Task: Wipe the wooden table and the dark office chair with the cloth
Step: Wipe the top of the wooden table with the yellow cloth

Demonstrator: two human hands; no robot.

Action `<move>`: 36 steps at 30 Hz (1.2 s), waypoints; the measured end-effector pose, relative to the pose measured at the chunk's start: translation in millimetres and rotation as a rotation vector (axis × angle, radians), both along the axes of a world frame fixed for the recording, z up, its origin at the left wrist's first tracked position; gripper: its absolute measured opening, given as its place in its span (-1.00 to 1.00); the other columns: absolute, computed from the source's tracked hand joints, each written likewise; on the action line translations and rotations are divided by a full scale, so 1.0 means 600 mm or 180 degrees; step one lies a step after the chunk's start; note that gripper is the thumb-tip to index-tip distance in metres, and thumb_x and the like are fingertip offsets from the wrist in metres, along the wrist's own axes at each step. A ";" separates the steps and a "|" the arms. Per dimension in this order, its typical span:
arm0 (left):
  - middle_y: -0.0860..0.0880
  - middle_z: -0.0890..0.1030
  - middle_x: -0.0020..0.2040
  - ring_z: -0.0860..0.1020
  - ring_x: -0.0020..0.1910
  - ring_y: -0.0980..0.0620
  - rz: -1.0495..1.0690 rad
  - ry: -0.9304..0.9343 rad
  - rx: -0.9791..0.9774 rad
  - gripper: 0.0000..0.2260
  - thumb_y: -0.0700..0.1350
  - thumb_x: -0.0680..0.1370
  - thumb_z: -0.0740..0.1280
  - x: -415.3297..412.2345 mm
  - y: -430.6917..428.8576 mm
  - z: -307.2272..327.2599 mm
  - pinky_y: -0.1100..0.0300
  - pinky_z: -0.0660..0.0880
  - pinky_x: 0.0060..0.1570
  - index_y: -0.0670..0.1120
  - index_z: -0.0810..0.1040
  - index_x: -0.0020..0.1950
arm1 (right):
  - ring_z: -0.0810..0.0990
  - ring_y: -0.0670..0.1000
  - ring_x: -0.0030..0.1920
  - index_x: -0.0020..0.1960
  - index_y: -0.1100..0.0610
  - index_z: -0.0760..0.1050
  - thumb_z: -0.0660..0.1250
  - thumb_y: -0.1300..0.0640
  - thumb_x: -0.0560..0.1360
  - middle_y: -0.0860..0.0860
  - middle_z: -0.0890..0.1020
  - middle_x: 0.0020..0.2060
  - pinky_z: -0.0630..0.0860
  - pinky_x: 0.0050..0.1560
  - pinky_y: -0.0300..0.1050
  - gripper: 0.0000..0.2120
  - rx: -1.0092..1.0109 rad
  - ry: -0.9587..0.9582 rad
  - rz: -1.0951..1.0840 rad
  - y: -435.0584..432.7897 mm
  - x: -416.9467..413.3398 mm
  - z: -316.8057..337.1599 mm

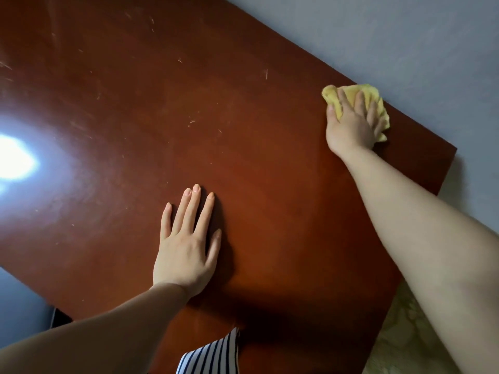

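- The wooden table (pixel 243 117) fills most of what I can see from here, a reddish-brown top running at a slant, its far long edge set against a grey-blue wall (pixel 405 49).
- The right hand (pixel 351 125) is stretched out to the far right end of the top, close to that wall edge and near the corner.
- Under it lies the cloth (pixel 330 97), yellow and bunched up, sitting on the table with folds sticking out past the fingertips and beside the thumb.
- The right fingers are spread and bent down over the wad, the thumb tucked in against its near side, so the hand grips the cloth and presses it onto the wood.
- The left hand (pixel 183 252) rests palm down on the near middle of the table, well apart from the cloth; its fingers are straight, slightly fanned, and it holds nothing.
- A bright glare (pixel 13 157) of reflected light sits on the left part of the top.
- Pale scratches (pixel 266 74) are scattered over the far half of the surface.
- A striped garment (pixel 210 354), dark and white, shows at the near edge between the two forearms.
- Past the table's right end, a pale patterned floor (pixel 399 333) is visible below the right arm.
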State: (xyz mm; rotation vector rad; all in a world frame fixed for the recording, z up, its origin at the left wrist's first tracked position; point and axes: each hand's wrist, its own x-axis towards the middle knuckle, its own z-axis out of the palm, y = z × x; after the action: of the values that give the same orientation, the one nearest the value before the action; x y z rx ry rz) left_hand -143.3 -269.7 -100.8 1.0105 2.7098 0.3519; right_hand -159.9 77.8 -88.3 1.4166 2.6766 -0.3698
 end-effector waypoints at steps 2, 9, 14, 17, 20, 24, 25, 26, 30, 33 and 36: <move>-0.07 0.05 0.55 -0.04 0.54 -0.01 -0.0008 0.0008 -0.0003 -0.47 0.09 0.60 -0.03 0.001 0.000 0.000 -0.02 -0.14 0.48 -0.05 0.09 0.55 | -0.14 0.12 0.54 0.53 -0.21 0.03 -0.06 -0.20 0.62 -0.02 0.00 0.56 -0.22 0.46 0.18 -0.52 0.0015 -0.0058 0.0200 -0.028 -0.029 0.000; -0.07 0.06 0.55 -0.03 0.53 -0.01 0.0003 0.0016 -0.0026 -0.47 0.09 0.60 -0.02 -0.002 0.003 0.003 -0.01 -0.14 0.48 -0.07 0.13 0.54 | -0.05 0.10 0.54 0.51 -0.22 0.09 -0.06 -0.22 0.61 -0.03 0.11 0.54 -0.15 0.48 0.14 -0.53 0.0328 0.0134 0.1304 -0.167 -0.037 -0.009; -0.05 0.01 0.55 -0.08 0.54 0.00 -0.0003 0.0017 -0.0074 -0.47 0.10 0.61 -0.04 -0.002 0.001 0.003 0.01 -0.20 0.48 -0.04 0.09 0.55 | 0.09 0.07 0.53 0.47 -0.21 0.23 -0.01 -0.21 0.60 -0.05 0.25 0.50 -0.06 0.49 0.11 -0.56 0.0312 0.0326 0.2006 -0.246 0.071 -0.015; -0.03 0.00 0.55 -0.09 0.54 0.00 0.0004 0.0009 -0.0080 -0.47 0.10 0.61 -0.05 -0.001 0.000 0.003 0.02 -0.22 0.49 -0.03 0.07 0.55 | 0.16 0.06 0.51 0.45 -0.17 0.30 0.01 -0.19 0.60 -0.05 0.31 0.47 0.05 0.49 0.13 -0.55 0.0283 0.0394 0.2090 -0.264 0.145 -0.018; -0.03 0.00 0.54 -0.07 0.54 0.00 0.0010 0.0018 -0.0042 -0.47 0.10 0.60 -0.05 -0.001 0.000 0.004 0.02 -0.20 0.48 -0.05 0.10 0.55 | 0.18 0.04 0.50 0.44 -0.13 0.32 0.03 -0.18 0.59 -0.06 0.32 0.46 0.12 0.48 0.15 -0.55 0.0218 0.0405 0.1942 -0.261 0.204 -0.016; -0.03 0.00 0.53 -0.06 0.53 0.01 0.0026 0.0020 -0.0009 -0.47 0.10 0.60 -0.06 -0.001 -0.001 0.005 0.03 -0.20 0.48 -0.06 0.12 0.54 | 0.12 0.01 0.52 0.46 -0.12 0.29 -0.01 -0.21 0.58 -0.07 0.29 0.47 0.01 0.50 0.12 -0.51 0.0144 0.0318 0.1247 -0.219 0.247 -0.006; -0.03 0.00 0.53 -0.06 0.53 0.01 0.0021 0.0010 0.0000 -0.47 0.11 0.60 -0.07 -0.001 0.000 0.005 0.04 -0.21 0.49 -0.06 0.12 0.54 | 0.09 0.01 0.52 0.47 -0.11 0.27 -0.02 -0.22 0.57 -0.07 0.26 0.48 -0.04 0.51 0.09 -0.49 0.0177 0.0257 0.1054 -0.201 0.254 -0.003; -0.03 0.00 0.53 -0.06 0.53 0.00 0.0018 0.0003 0.0002 -0.47 0.11 0.60 -0.07 0.000 0.000 0.005 0.05 -0.22 0.49 -0.06 0.12 0.54 | 0.06 0.00 0.53 0.49 -0.12 0.24 -0.04 -0.22 0.57 -0.07 0.23 0.50 -0.09 0.51 0.07 -0.48 0.0212 0.0177 0.0881 -0.180 0.258 -0.002; -0.04 0.01 0.53 -0.06 0.53 -0.01 0.0012 0.0005 0.0013 -0.46 0.11 0.60 -0.07 -0.001 0.003 0.007 0.04 -0.22 0.49 -0.07 0.13 0.54 | -0.04 0.02 0.54 0.53 -0.14 0.09 -0.09 -0.23 0.59 -0.06 0.10 0.54 -0.16 0.51 0.06 -0.47 0.0304 -0.0077 0.0357 -0.094 0.250 -0.003; -0.04 0.00 0.53 -0.08 0.53 0.00 0.0011 -0.0012 0.0004 -0.46 0.11 0.60 -0.07 0.001 0.002 0.005 0.01 -0.20 0.49 -0.07 0.12 0.54 | -0.08 0.05 0.55 0.54 -0.15 0.03 -0.06 -0.21 0.62 -0.04 0.05 0.55 -0.18 0.51 0.09 -0.49 0.0292 -0.0133 0.0030 -0.035 0.217 -0.006; -0.05 0.01 0.53 -0.06 0.53 0.00 -0.0004 -0.0004 0.0000 -0.47 0.10 0.60 -0.05 0.002 0.003 0.005 -0.01 -0.18 0.48 -0.08 0.13 0.54 | -0.13 0.07 0.55 0.54 -0.16 0.00 -0.08 -0.20 0.62 -0.03 0.01 0.56 -0.23 0.50 0.14 -0.50 0.0220 -0.0177 -0.0285 0.014 0.165 -0.004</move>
State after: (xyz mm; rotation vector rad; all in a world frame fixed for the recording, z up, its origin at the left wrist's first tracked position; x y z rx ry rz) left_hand -142.0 -268.1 -98.0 1.0117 2.7080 0.3522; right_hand -61.0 86.0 -90.8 1.5459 2.6122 -0.2432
